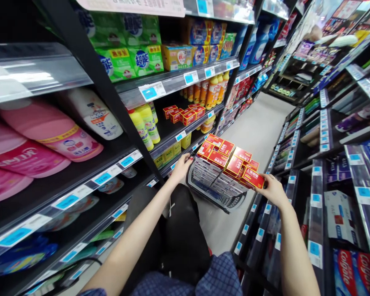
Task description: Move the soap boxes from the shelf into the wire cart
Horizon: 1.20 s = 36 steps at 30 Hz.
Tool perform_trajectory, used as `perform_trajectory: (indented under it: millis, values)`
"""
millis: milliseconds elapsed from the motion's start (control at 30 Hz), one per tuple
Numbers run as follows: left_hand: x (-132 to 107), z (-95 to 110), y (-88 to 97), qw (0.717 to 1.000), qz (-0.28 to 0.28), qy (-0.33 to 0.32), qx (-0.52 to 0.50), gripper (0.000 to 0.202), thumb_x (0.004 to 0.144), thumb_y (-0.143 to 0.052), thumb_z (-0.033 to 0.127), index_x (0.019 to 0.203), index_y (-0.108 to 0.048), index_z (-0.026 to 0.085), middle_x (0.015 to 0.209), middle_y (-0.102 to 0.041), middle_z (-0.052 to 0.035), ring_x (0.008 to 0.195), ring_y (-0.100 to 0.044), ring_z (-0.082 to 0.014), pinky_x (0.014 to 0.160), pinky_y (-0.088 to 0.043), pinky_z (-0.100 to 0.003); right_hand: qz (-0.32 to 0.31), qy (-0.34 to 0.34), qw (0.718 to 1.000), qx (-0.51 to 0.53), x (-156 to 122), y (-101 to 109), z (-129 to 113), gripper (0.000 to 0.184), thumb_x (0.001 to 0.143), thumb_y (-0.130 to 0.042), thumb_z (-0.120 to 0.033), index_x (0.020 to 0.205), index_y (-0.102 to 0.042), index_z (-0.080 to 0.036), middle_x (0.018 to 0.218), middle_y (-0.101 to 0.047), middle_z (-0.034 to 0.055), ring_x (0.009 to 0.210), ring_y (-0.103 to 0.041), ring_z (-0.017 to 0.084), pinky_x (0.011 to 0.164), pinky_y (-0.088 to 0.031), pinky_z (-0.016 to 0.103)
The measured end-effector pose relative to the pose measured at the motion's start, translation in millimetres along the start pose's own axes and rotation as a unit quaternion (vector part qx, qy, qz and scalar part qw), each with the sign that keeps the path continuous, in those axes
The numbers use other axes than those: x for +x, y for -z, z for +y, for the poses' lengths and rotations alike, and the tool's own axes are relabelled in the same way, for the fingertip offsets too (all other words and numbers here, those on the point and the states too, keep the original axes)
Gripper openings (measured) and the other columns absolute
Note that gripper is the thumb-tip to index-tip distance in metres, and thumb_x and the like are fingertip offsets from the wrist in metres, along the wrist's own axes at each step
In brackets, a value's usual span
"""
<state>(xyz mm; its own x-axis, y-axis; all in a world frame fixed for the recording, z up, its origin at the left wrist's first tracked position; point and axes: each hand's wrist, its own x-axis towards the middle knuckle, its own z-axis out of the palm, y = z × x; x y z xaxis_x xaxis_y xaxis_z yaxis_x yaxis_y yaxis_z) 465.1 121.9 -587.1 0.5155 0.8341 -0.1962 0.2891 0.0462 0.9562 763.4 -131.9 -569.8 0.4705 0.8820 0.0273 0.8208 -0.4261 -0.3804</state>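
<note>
A grey plastic shopping basket [216, 181] is in front of my knees on the aisle floor. Red boxes with yellow edging and white lettering [218, 158] are stacked across its top. My left hand [181, 167] is closed at the basket's left upper corner, beside the stack; its fingertips are partly hidden. On the opposite side, my right hand [271, 189] has its fingers around the outer end of the rightmost red box [252, 177]. Several similar small red boxes [188, 114] lie on the shelf ahead, between yellow bottles [145, 123] and orange bottles [215, 91].
Shelves [172, 74] line my left, with green soap packs [129, 61] and pink detergent bottles [43, 139]. On the right, lower racks [317, 205] hold toothpaste boxes [354, 271]. Between them, a narrow pale floor [259, 119] runs to a display [296, 74] at the end.
</note>
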Motion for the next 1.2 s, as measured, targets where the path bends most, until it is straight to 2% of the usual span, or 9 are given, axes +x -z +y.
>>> perform_trajectory:
  millis: [100, 267, 500, 900, 1200]
  values:
    - [28, -2, -3.8, 0.999, -0.014, -0.001, 0.046, 0.054, 0.088, -0.042, 0.033, 0.135, -0.040, 0.007, 0.143, -0.036, -0.0128, 0.133, -0.033, -0.0192, 0.113, -0.020, -0.030, -0.028, -0.004, 1.000, 0.010, 10, -12, 7, 0.063, 0.064, -0.061, -0.045, 0.112, -0.054, -0.006, 0.097, -0.056, 0.0135, 0.078, -0.056, 0.020, 0.075, -0.048, 0.034]
    - [49, -10, -19.1, 0.994, -0.073, -0.002, 0.087, 0.056, 0.090, -0.038, 0.038, 0.140, -0.037, 0.012, 0.147, -0.028, -0.0082, 0.137, -0.025, -0.0181, 0.114, -0.015, -0.029, -0.016, -0.008, 0.999, 0.026, 16, -22, 14, 0.057, 0.064, -0.061, -0.042, 0.110, -0.054, -0.008, 0.100, -0.056, 0.0131, 0.080, -0.057, 0.020, 0.077, -0.048, 0.035]
    - [55, -18, -29.3, 0.991, -0.096, -0.006, 0.098, 0.060, 0.091, -0.034, 0.039, 0.143, -0.029, 0.009, 0.149, -0.023, -0.0086, 0.138, -0.022, -0.0158, 0.114, -0.013, -0.026, -0.022, -0.003, 0.999, 0.030, 22, -24, 16, 0.059, 0.062, -0.062, -0.043, 0.109, -0.053, -0.009, 0.098, -0.055, 0.0119, 0.081, -0.056, 0.020, 0.076, -0.048, 0.033]
    - [60, -28, -30.4, 0.991, -0.091, -0.033, 0.090, 0.056, 0.090, -0.036, 0.042, 0.139, -0.038, 0.015, 0.146, -0.030, -0.0063, 0.136, -0.027, -0.0168, 0.113, -0.018, -0.028, -0.022, -0.009, 0.998, 0.052, 22, -29, 20, 0.061, 0.063, -0.063, -0.042, 0.114, -0.052, -0.009, 0.100, -0.052, 0.0115, 0.079, -0.054, 0.018, 0.075, -0.049, 0.032]
    - [61, -26, -29.7, 0.991, -0.090, -0.040, 0.091, 0.056, 0.090, -0.037, 0.042, 0.138, -0.039, 0.014, 0.145, -0.033, -0.0071, 0.135, -0.029, -0.0187, 0.113, -0.019, -0.029, -0.018, -0.012, 0.997, 0.075, 18, -32, 27, 0.064, 0.062, -0.068, -0.043, 0.114, -0.052, -0.011, 0.102, -0.051, 0.0102, 0.080, -0.056, 0.017, 0.076, -0.051, 0.033]
